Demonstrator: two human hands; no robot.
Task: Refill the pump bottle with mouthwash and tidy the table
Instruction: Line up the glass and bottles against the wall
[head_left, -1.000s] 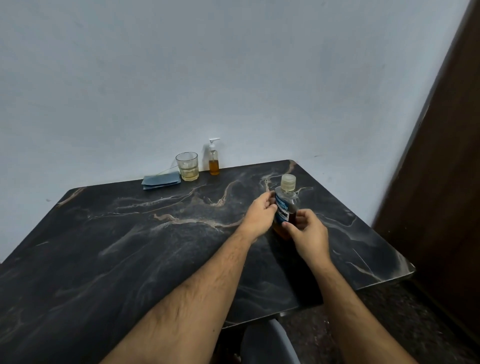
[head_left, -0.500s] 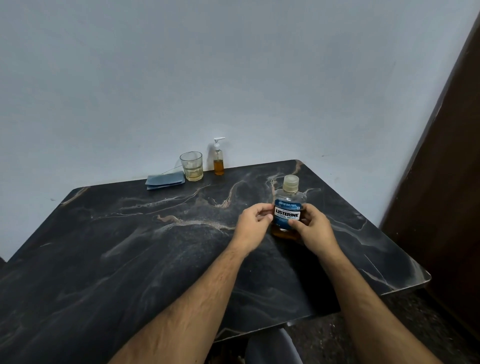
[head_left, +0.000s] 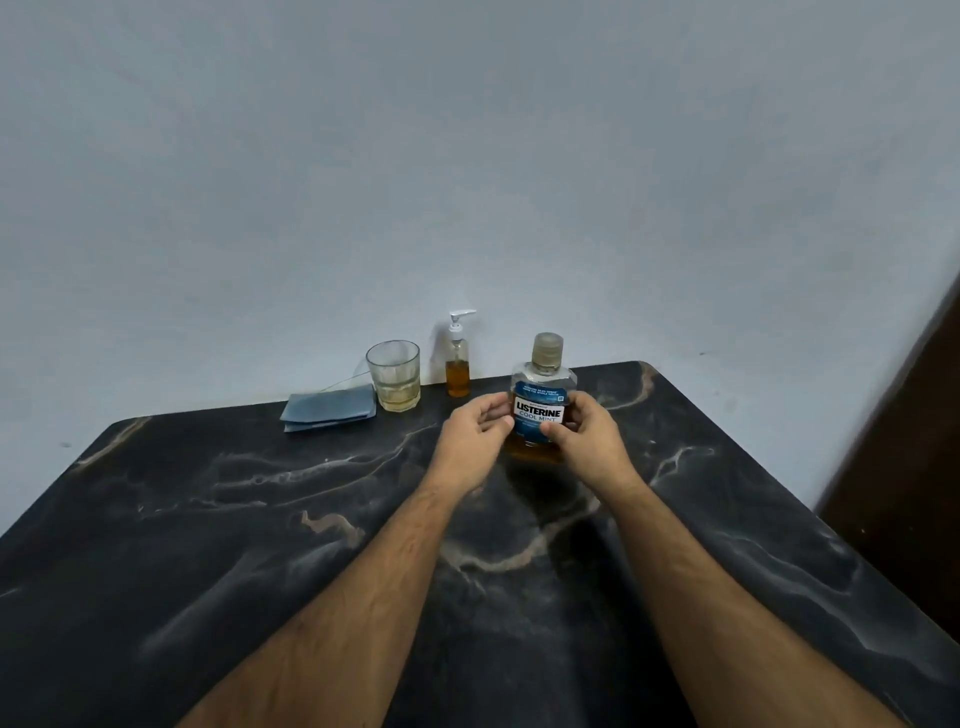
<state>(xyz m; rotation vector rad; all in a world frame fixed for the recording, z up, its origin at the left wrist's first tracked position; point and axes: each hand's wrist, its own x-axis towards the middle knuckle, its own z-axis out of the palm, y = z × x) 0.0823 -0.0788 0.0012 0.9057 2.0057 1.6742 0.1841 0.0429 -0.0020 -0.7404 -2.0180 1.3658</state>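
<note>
A clear mouthwash bottle (head_left: 543, 400) with a blue label, a capped top and amber liquid low inside stands upright on the dark marbled table (head_left: 208, 519). My right hand (head_left: 584, 434) grips its right side, thumb on the label. My left hand (head_left: 475, 441) sits at its left side with fingertips touching the label edge. A small pump bottle (head_left: 457, 371) with a white pump and amber liquid in its lower half stands at the table's back edge, behind and left of the hands.
A glass tumbler (head_left: 395, 375) with a little pale liquid stands left of the pump bottle. A folded blue cloth (head_left: 330, 409) lies beside it. A grey wall rises behind the table. A dark wooden panel (head_left: 909, 467) is at the right.
The mouthwash bottle, held between both hands, has been turned label-forward and shifted toward the back of the table, nearer the pump bottle. The camera view has swung right to left.
</note>
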